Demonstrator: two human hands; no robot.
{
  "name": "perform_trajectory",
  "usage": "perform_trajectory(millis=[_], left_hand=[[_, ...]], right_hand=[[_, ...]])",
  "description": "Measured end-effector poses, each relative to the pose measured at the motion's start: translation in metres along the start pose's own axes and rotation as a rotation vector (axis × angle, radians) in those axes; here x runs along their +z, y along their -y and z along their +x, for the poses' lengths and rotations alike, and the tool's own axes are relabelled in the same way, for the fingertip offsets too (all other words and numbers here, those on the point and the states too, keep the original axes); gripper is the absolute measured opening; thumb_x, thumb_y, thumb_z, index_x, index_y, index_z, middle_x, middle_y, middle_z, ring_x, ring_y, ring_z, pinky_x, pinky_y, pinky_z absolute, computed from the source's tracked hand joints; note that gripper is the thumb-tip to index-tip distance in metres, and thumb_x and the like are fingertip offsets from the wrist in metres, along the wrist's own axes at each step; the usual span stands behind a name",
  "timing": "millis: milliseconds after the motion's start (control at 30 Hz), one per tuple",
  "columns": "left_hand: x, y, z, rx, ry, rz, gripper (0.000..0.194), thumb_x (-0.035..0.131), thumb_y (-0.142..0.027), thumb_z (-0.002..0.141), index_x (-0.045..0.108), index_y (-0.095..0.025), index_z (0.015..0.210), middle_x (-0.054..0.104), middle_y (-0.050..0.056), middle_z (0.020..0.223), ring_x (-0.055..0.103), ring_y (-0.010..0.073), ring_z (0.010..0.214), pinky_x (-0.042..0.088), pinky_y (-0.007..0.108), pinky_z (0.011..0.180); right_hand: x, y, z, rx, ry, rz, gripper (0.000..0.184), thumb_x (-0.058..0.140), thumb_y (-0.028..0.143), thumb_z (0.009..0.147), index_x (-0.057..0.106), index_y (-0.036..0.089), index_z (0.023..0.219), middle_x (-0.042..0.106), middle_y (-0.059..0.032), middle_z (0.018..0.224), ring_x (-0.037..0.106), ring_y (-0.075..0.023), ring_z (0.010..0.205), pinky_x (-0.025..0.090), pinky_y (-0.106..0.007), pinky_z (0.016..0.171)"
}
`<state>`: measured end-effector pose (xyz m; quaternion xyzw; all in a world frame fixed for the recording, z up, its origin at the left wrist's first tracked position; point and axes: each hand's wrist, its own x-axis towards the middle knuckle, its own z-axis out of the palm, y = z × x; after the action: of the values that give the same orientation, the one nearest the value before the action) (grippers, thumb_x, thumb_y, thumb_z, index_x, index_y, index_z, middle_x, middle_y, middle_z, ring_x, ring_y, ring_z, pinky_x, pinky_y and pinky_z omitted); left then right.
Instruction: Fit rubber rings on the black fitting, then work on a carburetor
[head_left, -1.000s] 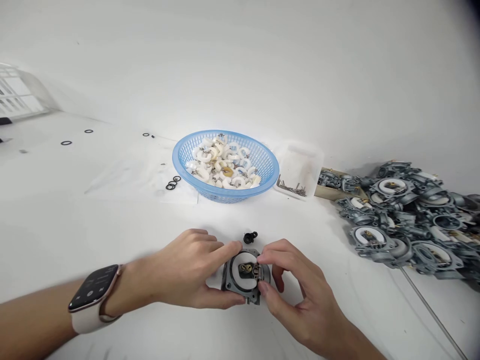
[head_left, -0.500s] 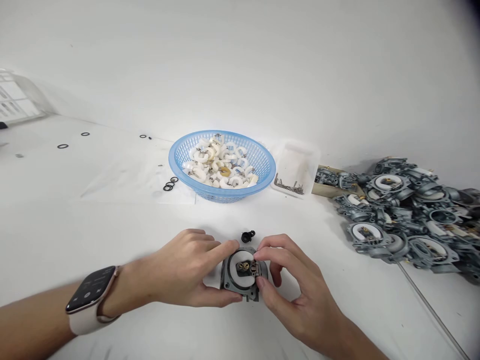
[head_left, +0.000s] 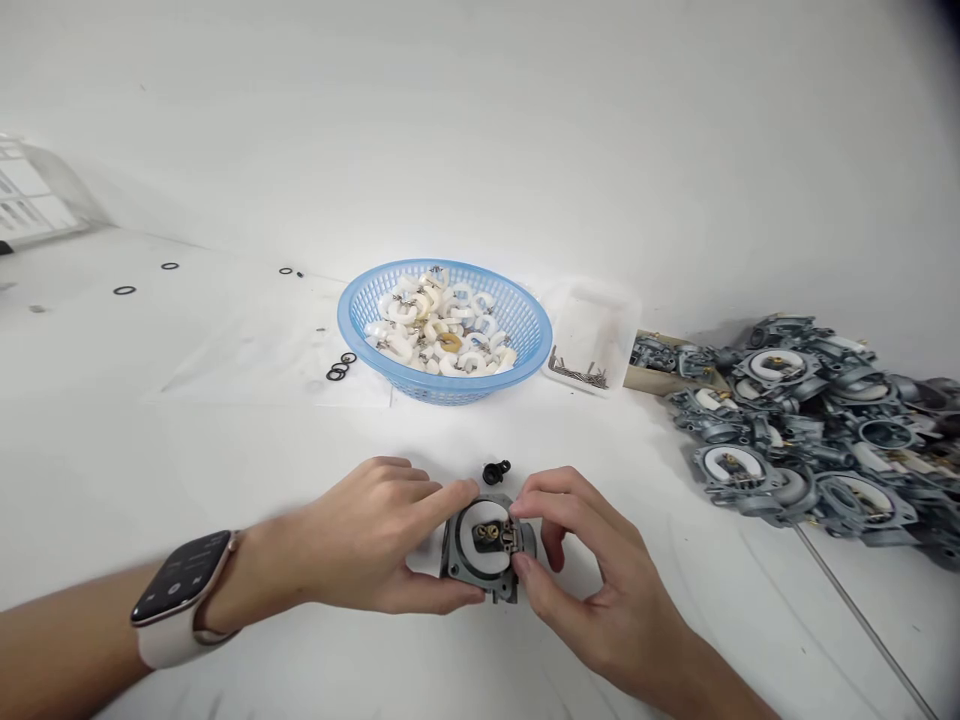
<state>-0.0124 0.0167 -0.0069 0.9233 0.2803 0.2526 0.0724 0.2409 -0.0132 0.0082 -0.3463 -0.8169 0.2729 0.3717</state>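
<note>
While the left hand (head_left: 382, 545) grips the carburetor body (head_left: 466, 575) at the frame's lower centre, the right hand (head_left: 604, 570) pinches the hinge (head_left: 511, 540) of the white float (head_left: 471, 545) across a narrow span, where uneven pressure from either side could skew the float.

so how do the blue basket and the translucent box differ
The blue basket is round with perforated walls; the translucent box is roughly rectangular. The basket looks larger than the box. The basket holds many white C-shaped pieces, the box thin metal pins. Both are open-topped.
</note>
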Motion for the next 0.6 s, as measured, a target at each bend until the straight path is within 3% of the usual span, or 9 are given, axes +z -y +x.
perform_trajectory(millis=[600], left_hand=[[0.0002,-0.0001,0.0005,0.02,-0.019,0.0,0.049,0.062,-0.057,0.095,0.054,-0.015,0.119,0.064,-0.001,0.066,0.063,0.0187,0.051,0.042,0.032,0.051]], right_hand=[[-0.0022,0.002,0.0005,-0.024,0.065,0.045,0.042,0.057,0.005,0.088,0.057,0.027,0.123,0.058,-0.004,0.108,0.051,-0.0125,0.067,0.053,-0.03,0.062]])
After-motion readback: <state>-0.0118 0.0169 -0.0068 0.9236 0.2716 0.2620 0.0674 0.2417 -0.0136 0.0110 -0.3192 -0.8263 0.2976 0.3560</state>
